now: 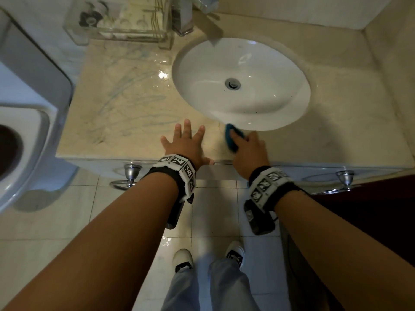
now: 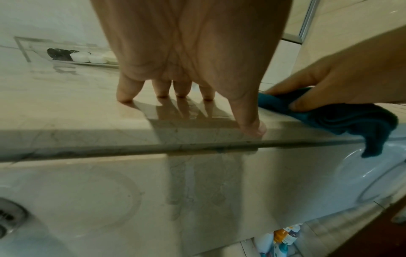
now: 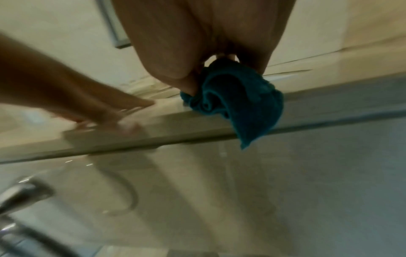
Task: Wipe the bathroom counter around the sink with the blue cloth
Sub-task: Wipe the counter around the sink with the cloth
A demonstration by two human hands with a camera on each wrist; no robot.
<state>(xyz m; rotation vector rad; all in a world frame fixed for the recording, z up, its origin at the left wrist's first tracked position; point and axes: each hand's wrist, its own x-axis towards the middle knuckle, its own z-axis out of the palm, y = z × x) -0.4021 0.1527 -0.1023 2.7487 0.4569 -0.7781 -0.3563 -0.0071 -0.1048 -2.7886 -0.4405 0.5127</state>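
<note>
Blue cloth [image 1: 232,138] is bunched in your right hand [image 1: 249,151], grip clenched on it, at the worktop [image 1: 116,104] front edge, just beside the sink [image 1: 241,84] rim. Left hand [image 1: 185,144] flat, released, bracing. Mid-wipe; next, I'd sweep along the front-right strip.

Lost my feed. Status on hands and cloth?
Left hand flat on counter, fingers spread. Right hand grips cloth at sink's front rim. Nothing in the way.

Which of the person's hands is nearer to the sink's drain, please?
Right. The right hand presses the blue cloth by the sink rim below the drain; the left hand lies farther left.
</note>
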